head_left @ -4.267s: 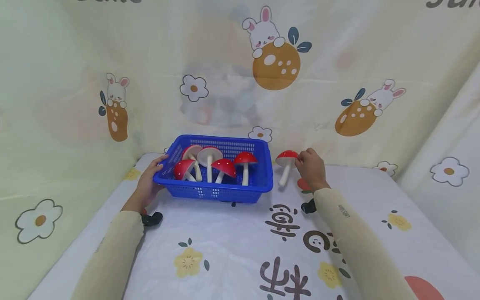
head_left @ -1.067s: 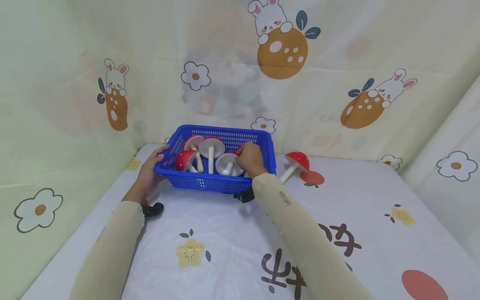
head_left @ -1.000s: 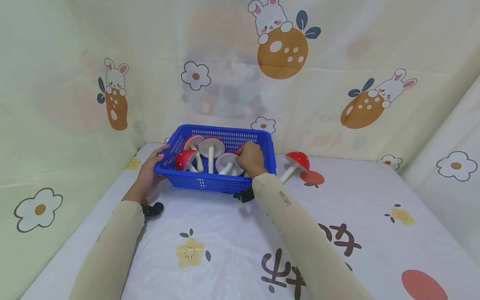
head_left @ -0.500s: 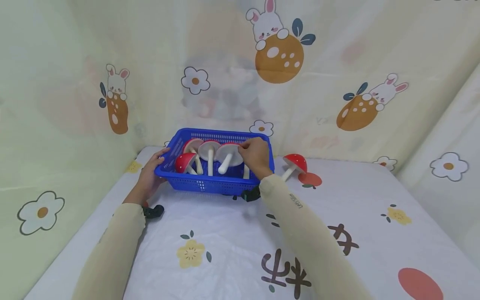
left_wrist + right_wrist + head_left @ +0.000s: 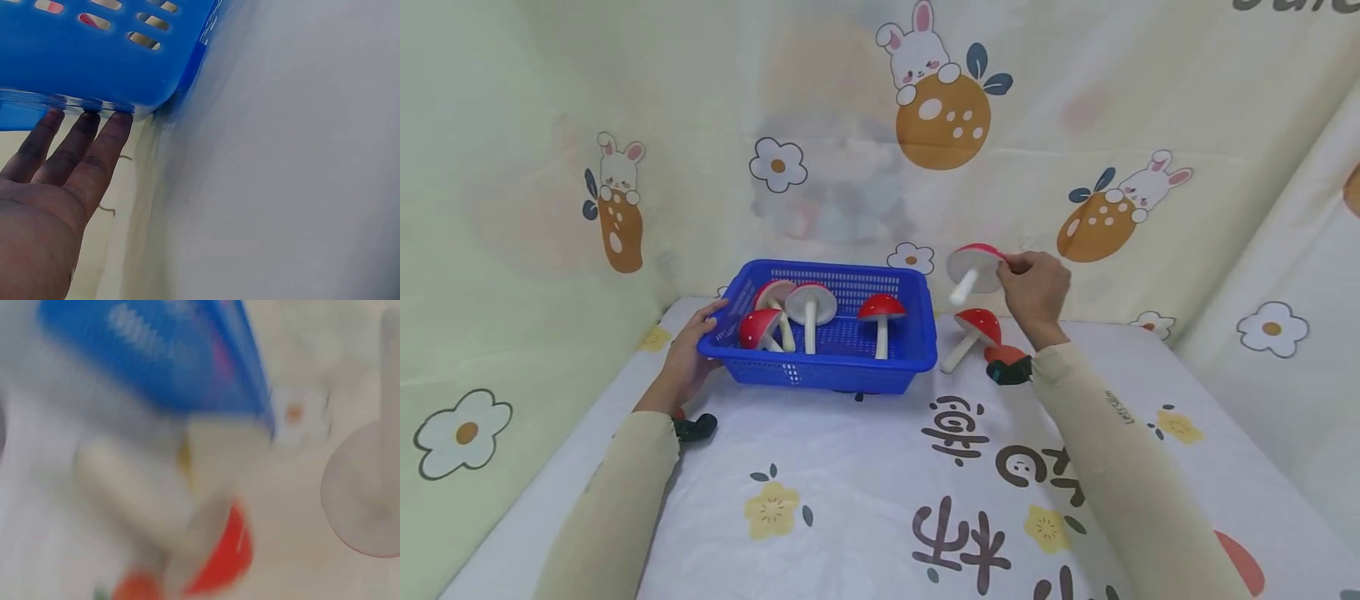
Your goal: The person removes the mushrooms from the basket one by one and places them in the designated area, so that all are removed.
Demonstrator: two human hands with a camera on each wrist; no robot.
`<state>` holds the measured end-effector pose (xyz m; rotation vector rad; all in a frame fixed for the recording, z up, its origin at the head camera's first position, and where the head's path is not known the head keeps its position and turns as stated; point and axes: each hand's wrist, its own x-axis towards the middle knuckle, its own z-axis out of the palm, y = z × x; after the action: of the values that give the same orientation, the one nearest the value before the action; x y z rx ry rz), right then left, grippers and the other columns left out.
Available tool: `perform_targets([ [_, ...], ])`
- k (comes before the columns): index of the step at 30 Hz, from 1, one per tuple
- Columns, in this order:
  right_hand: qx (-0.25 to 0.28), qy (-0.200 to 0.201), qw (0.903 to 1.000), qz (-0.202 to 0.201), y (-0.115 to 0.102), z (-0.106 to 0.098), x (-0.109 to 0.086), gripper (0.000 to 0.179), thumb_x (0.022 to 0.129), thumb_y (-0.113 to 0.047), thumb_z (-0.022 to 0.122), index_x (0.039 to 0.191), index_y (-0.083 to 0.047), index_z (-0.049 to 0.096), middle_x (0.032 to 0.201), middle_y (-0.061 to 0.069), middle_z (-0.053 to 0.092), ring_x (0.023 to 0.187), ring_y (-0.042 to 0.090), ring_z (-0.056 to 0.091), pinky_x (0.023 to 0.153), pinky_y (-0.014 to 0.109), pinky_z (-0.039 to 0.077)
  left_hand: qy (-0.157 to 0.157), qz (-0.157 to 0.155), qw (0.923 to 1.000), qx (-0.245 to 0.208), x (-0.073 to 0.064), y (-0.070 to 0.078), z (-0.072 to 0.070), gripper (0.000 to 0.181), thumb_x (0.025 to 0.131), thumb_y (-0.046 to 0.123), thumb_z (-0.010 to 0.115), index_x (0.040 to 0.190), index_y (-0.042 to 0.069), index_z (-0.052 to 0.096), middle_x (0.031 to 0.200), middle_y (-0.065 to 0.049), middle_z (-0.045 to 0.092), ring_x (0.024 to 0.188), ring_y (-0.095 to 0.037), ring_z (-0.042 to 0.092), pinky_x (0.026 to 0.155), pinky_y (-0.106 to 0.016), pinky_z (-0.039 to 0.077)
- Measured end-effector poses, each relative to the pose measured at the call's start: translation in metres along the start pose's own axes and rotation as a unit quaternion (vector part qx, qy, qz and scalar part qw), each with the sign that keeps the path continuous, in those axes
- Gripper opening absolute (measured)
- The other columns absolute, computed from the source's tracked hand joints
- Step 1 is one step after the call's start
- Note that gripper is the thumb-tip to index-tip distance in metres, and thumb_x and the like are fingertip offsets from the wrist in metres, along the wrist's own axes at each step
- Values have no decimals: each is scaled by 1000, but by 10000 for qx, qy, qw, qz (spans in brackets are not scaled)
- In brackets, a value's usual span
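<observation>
A blue plastic basket (image 5: 827, 375) with slotted walls stands on the table. Several toy mushrooms with red, white-dotted caps and white stems lean inside, among them a mushroom (image 5: 882, 310) at its right end. My left hand (image 5: 681, 362) rests at the basket's left end; in the left wrist view its straight fingers (image 5: 103, 150) touch the outer wall, thumb hidden. My right hand (image 5: 1037, 287) pinches another mushroom (image 5: 976, 268) by the cap's edge, in the air right of the basket. Below it a further mushroom (image 5: 973, 333) lies tilted on the table. The right wrist view is blurred.
A white cloth (image 5: 835, 450) printed with flowers and dark characters covers the table. Behind hangs a cream curtain (image 5: 835, 92) with rabbit prints, close to the basket's back. A dark device sits at each wrist.
My right hand has lifted a mushroom out of the basket and carried it right, above the one on the table. Earlier that hand was down inside the basket. My left hand has stayed at the basket.
</observation>
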<state>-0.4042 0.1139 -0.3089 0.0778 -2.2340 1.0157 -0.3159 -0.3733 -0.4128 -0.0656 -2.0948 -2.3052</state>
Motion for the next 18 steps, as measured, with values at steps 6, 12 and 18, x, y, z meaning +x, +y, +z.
perform_targets([
  [6, -835, -191, 9951, 489, 65, -20, 2, 32, 95, -21, 61, 114, 3, 70, 107, 22, 68, 93, 35, 59, 83, 50, 57, 54, -4, 9999, 139, -3, 2, -1, 51, 104, 44, 36, 154, 36, 29, 167, -6, 5, 153, -38, 9, 117, -65, 17],
  [12, -1371, -753, 9834, 916, 115, -19, -5, 31, 95, -17, 57, 110, 9, 65, 105, 25, 59, 92, 39, 53, 91, 53, 52, -16, 66, 10000, -61, -4, 3, -3, 51, 104, 40, 37, 154, 33, 29, 167, -7, 7, 153, -37, 11, 118, -65, 15],
  [18, -1804, -1170, 9747, 604, 137, -14, -13, 29, 95, -14, 57, 110, 10, 62, 101, 25, 56, 88, 39, 53, 91, 54, 49, 23, 60, 10000, -46, -3, 2, 1, 50, 105, 39, 36, 154, 34, 30, 167, -6, 7, 153, -37, 11, 118, -65, 15],
])
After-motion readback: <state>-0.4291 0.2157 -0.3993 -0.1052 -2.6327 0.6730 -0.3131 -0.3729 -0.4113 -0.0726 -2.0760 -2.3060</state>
